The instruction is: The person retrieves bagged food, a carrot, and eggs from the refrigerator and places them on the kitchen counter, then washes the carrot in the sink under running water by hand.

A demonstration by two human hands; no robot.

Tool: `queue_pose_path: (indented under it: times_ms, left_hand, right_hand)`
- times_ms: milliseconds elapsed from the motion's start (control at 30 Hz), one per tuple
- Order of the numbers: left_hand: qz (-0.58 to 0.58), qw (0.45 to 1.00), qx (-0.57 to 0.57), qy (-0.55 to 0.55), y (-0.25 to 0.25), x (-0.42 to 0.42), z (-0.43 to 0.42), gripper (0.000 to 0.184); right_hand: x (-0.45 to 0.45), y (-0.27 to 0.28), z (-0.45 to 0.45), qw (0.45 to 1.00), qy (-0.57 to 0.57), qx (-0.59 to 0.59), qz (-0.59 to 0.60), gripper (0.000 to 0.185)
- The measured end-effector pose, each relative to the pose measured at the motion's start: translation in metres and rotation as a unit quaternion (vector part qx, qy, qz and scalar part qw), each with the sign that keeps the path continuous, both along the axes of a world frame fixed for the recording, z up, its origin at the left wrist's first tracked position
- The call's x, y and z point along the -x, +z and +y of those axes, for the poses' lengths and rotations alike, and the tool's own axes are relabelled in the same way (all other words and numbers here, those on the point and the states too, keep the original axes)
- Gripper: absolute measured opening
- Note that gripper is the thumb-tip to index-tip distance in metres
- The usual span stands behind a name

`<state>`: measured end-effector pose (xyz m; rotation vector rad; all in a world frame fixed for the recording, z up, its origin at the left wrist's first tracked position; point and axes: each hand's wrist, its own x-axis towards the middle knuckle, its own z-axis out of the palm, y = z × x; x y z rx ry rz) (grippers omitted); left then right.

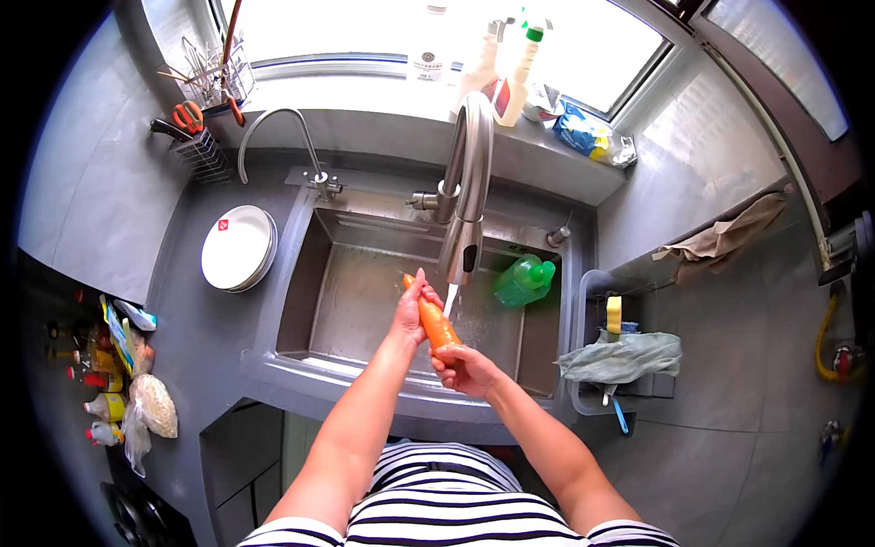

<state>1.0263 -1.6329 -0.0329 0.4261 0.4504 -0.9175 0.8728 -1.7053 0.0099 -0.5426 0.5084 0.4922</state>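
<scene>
A large orange carrot (pixel 435 321) is held slantwise over the sink (pixel 351 314), under the running tap (pixel 468 182). My left hand (pixel 416 308) is wrapped round its upper, narrower end. Around the thicker lower end closes my right hand (pixel 467 369). Water from the spout falls onto or just beside the carrot's right side. Wet metal shows on the sink floor below. A green translucent bottle (pixel 525 281) lies in the sink's right part, apart from both hands.
Stacked white plates (pixel 239 248) stand left of the sink, near a thin curved faucet (pixel 301 137). A clear bin (pixel 588 310) with a draped cloth (pixel 624 356) and yellow sponge (pixel 613 314) hangs at right. Spray bottles (pixel 518 82) line the sill. Bagged food (pixel 152 406) sits far left.
</scene>
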Motion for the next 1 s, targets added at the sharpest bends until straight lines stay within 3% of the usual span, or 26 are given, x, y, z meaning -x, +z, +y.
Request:
queue_pose_path:
  times_ms: [67,100,133,200,333,367,467,500,600,633,733,800,867,933,967,1000]
  left_hand:
    - [-0.031,0.999,-0.026,-0.022,-0.002,-0.003,-0.002,0.038]
    - [-0.046,0.998,-0.040,-0.030,-0.001,-0.004,-0.002,0.040]
    - [-0.045,0.997,-0.063,-0.016,-0.001,-0.005,-0.004,0.040]
    - [-0.040,0.993,-0.110,0.011,-0.002,-0.005,-0.008,0.042]
    - [-0.045,0.956,-0.270,0.108,-0.012,0.001,-0.012,0.030]
    - [-0.125,0.925,-0.344,0.099,-0.033,0.000,-0.007,0.024]
    - [-0.243,0.920,-0.305,0.042,-0.026,-0.004,0.025,0.027]
    - [-0.217,0.945,-0.245,-0.007,-0.019,-0.006,0.037,0.031]
    - [-0.202,0.949,-0.096,-0.221,-0.006,-0.013,0.074,0.034]
    - [-0.232,0.930,-0.077,-0.273,-0.001,-0.010,0.078,0.038]
    - [-0.245,0.894,0.014,-0.375,0.018,0.009,0.071,0.052]
    - [-0.194,0.866,-0.063,-0.456,0.041,0.018,0.059,0.046]
    - [-0.319,0.799,-0.199,-0.470,0.027,0.027,0.046,0.042]
    - [-0.448,0.715,-0.303,-0.444,0.034,0.041,0.035,0.040]
    - [-0.578,0.647,-0.325,-0.376,0.013,0.049,0.033,0.037]
    - [-0.692,0.564,-0.339,-0.297,0.012,0.056,0.031,0.035]
  right_hand:
    - [-0.008,0.002,-0.003,0.998,0.005,0.070,0.003,0.022]
    - [-0.014,0.000,-0.006,0.974,0.054,0.221,0.013,0.029]
    - [-0.017,-0.002,-0.002,0.923,0.055,0.379,-0.021,0.032]
    - [-0.023,-0.006,0.011,0.745,0.050,0.659,-0.084,0.037]
    - [-0.029,-0.006,0.010,0.534,0.084,0.839,-0.068,0.043]
    - [-0.029,-0.003,0.004,0.554,0.083,0.821,-0.109,0.043]
    - [-0.020,0.008,-0.028,0.603,0.083,0.760,-0.228,0.045]
    - [-0.017,0.007,-0.034,0.657,0.061,0.709,-0.250,0.045]
    - [-0.018,-0.029,-0.047,0.796,-0.147,0.561,-0.174,0.040]
    - [-0.019,-0.024,-0.053,0.861,-0.148,0.481,-0.074,0.031]
    - [-0.034,-0.070,-0.056,0.779,-0.229,0.564,-0.152,0.029]
    - [-0.043,-0.075,-0.050,0.772,-0.270,0.560,-0.132,0.028]
    - [-0.051,-0.072,-0.040,0.776,-0.331,0.530,-0.090,0.026]
    - [-0.057,-0.084,-0.015,0.711,-0.406,0.575,0.011,0.028]
    - [-0.060,-0.092,-0.001,0.700,-0.433,0.568,0.035,0.029]
    - [-0.062,-0.086,0.000,0.729,-0.431,0.529,0.057,0.031]
